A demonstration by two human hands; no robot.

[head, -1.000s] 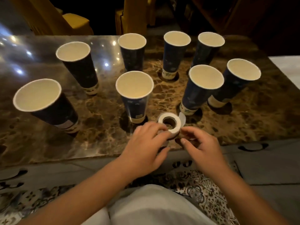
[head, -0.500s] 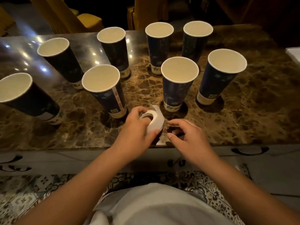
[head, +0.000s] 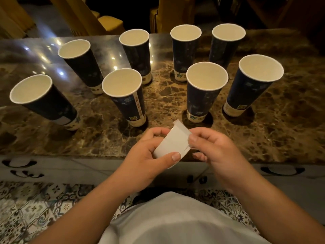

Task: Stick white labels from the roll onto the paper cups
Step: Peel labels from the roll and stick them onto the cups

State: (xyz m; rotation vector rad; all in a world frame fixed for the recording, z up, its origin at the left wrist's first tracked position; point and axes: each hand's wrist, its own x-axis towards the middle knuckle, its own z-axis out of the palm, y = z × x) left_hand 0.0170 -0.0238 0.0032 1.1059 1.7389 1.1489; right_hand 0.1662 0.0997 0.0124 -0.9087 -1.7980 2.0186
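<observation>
Marble table [head: 263,134], dark brown w/ pale veins, spans the whole width beyond the hands; its near edge runs right under them. Patterned tile floor [head: 35,208] shows below, and a light garment [head: 175,221] covers the lap at bottom centre.

Seven dark blue paper cups stand upright on the table, all farther out than the grip, white insides showing. Far row: cup [head: 82,67] off to the left, cup [head: 139,57] nearly straight ahead, cup [head: 184,55] and cup [head: 225,48] ahead-right. Near row: cup [head: 47,103] far left, cup [head: 128,101] just ahead-left of the hands, cup [head: 204,95] just ahead-right, plus cup [head: 249,88] further right. That makes eight. None touch each other.

Left hand [head: 146,159] grips the white label roll [head: 172,143]: thumb across its near lower side, fingers curled round the far side. Roll is held up off the table, tilted, over the table's near edge, between both hands. Right hand [head: 216,152] pinches at the roll's right edge w/ thumb and forefinger, on a label edge or the strip end; can't tell which. A short white tab [head: 178,123] sticks up from the roll's far top.
</observation>
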